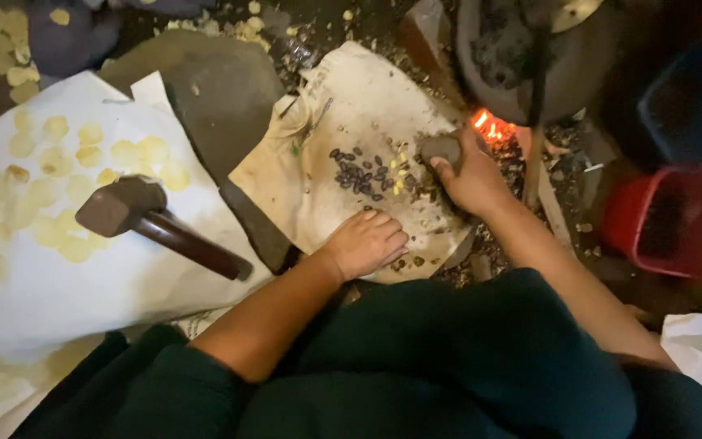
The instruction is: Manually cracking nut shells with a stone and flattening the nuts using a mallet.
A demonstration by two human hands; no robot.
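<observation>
On the middle of the cloth sack (343,97) spread on the floor lies a small heap of dark seeds (361,176), directly between the two hands. The right hand (471,180) grips a grey stone (442,149) just right of the heap, near the glowing embers (491,128); the left hand (367,242), loosely curled and empty, rests on the sack's near edge, slightly farther off.

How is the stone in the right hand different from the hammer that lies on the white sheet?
The stone is small, rounded and grey, without a handle; the hammer is larger, with a blocky head on a dark wooden handle. The stone is held in the right hand, above the dark seeds on the cloth; the hammer lies untouched on the white sheet, among pale flattened pieces. Both are dull and dark.
</observation>
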